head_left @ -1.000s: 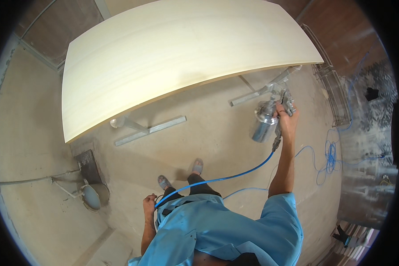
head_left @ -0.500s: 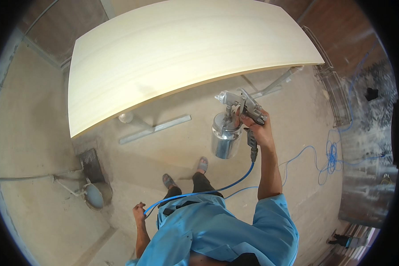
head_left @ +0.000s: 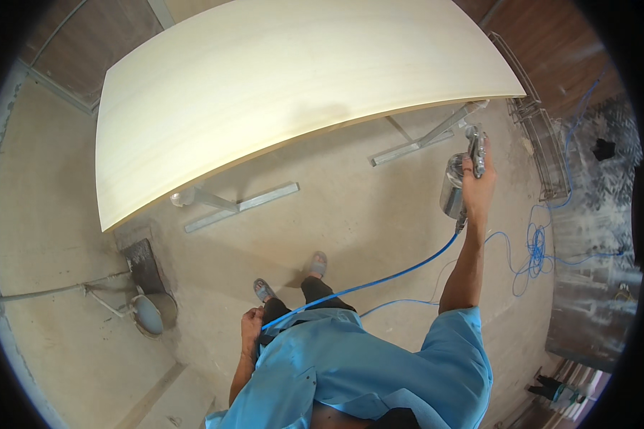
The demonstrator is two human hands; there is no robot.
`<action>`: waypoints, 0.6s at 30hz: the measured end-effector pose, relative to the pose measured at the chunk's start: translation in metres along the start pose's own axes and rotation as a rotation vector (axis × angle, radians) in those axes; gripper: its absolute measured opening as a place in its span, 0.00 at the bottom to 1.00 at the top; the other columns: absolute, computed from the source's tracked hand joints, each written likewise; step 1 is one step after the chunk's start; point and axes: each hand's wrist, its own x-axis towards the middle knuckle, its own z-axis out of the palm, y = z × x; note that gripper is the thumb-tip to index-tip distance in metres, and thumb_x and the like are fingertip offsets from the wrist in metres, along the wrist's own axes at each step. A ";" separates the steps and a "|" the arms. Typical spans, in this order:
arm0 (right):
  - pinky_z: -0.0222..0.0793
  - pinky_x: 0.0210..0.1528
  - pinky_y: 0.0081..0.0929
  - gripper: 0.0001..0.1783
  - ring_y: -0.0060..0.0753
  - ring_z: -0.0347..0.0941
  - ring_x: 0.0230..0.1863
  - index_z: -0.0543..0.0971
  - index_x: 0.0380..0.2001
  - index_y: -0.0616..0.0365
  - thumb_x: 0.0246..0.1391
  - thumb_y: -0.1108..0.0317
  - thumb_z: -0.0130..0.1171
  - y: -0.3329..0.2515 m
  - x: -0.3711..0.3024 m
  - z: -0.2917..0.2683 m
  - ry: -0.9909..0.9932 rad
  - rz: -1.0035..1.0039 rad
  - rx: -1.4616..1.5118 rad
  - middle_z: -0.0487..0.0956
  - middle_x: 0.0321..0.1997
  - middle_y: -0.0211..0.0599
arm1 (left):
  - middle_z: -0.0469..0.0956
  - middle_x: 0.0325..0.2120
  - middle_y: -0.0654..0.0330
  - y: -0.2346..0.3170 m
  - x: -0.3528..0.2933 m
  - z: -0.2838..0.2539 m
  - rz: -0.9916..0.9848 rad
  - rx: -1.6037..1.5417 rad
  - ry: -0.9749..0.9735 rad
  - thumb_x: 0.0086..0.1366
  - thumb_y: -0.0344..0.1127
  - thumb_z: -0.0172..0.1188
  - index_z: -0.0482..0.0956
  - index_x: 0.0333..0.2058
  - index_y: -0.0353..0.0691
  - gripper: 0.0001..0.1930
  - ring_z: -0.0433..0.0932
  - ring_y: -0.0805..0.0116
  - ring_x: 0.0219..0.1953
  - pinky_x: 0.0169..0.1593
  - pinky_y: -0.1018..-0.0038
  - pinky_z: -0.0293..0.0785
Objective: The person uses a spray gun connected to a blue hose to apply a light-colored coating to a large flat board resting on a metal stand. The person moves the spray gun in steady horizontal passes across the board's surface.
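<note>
My right hand (head_left: 479,189) grips a metal spray gun (head_left: 476,146) whose silver cup (head_left: 451,191) hangs below, off the right part of a pale board's front edge. The gun is seen nearly end-on, and my hand hides its trigger. From its handle a blue air hose (head_left: 379,282) runs down across my waist to my left hand (head_left: 250,326). That hand is low by my left hip, its fingers closed around the hose. The large pale board (head_left: 300,71) lies raised in front of me, its edge (head_left: 293,140) apart from the gun.
Metal stand legs (head_left: 243,207) with floor bars support the board. A bucket (head_left: 166,313) and a pipe (head_left: 57,288) are on the left. Coiled blue hose (head_left: 536,247) lies on the floor at right, near a wire rack (head_left: 540,154). My sandalled feet (head_left: 318,263) are below.
My right hand has swung to the right with the spray gun and turned it more end-on. The left hand has shifted right and up, closer to my hip, with the hose.
</note>
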 end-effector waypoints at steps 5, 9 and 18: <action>0.71 0.42 0.26 0.29 0.28 0.75 0.37 0.67 0.61 0.67 0.54 0.74 0.55 -0.009 -0.005 -0.011 -0.052 0.105 0.104 0.81 0.39 0.43 | 0.71 0.14 0.64 0.011 0.001 -0.014 -0.042 0.020 0.059 0.66 0.47 0.56 0.82 0.30 0.33 0.20 0.67 0.75 0.17 0.22 0.75 0.63; 0.66 0.29 0.21 0.15 0.20 0.69 0.25 0.73 0.45 0.63 0.52 0.76 0.55 -0.035 -0.035 0.010 -0.198 0.186 0.376 0.75 0.24 0.29 | 0.68 0.11 0.64 0.000 0.004 -0.034 -0.083 0.018 0.129 0.65 0.49 0.55 0.82 0.30 0.33 0.21 0.64 0.74 0.11 0.16 0.74 0.59; 0.73 0.38 0.25 0.31 0.25 0.76 0.32 0.68 0.60 0.67 0.52 0.74 0.61 -0.128 -0.088 0.064 -0.785 0.259 1.031 0.79 0.35 0.35 | 0.67 0.10 0.62 -0.045 -0.013 -0.076 -0.239 0.014 0.242 0.65 0.47 0.55 0.82 0.30 0.32 0.20 0.64 0.73 0.11 0.16 0.74 0.58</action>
